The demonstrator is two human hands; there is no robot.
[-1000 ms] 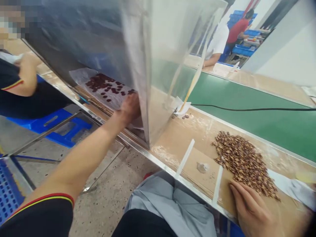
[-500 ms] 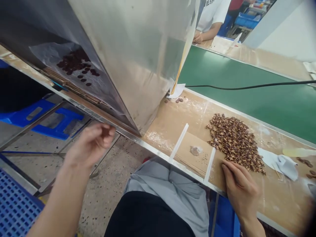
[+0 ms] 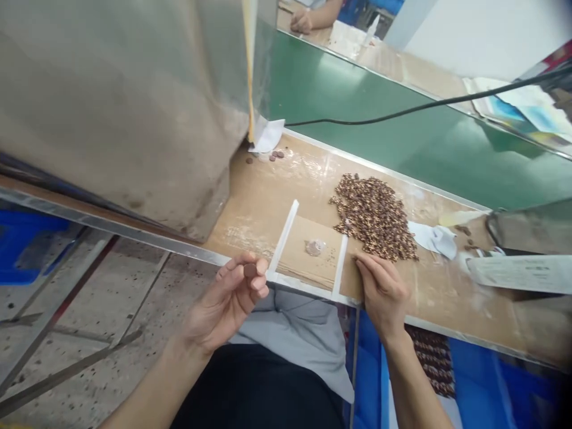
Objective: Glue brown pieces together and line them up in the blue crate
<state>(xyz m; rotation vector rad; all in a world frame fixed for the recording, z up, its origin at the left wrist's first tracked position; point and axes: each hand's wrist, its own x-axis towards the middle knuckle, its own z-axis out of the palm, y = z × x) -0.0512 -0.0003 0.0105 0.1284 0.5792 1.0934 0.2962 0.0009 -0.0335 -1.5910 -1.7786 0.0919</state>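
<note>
My left hand point(image 3: 223, 307) is raised in front of the bench edge, pinching a small dark brown disc point(image 3: 250, 271) between thumb and fingertips. Over the brown bench top point(image 3: 250, 196), my right hand point(image 3: 386, 292) has its thumb and forefinger pressed together; whatever may be between them is too small to name. It rests at the near edge of a heap of small brown and gold-coloured pieces point(image 3: 375, 214). Left of that hand, a small clear piece point(image 3: 315, 246) lies on brown card point(image 3: 299, 262) between two white strips.
A large metal housing point(image 3: 147, 119) stands at the left. Behind the bench runs a green belt point(image 3: 339, 83) crossed by a black cable point(image 3: 402, 110). White cloth point(image 3: 433, 238) lies right of the heap. Blue crates point(image 3: 478, 375) sit below. Another person's hand point(image 3: 301, 22) is across the belt.
My left hand has come rightward from beside the housing to the bench edge, and the brown disc now shows in its fingers. The view has turned right; my right hand stays by the heap.
</note>
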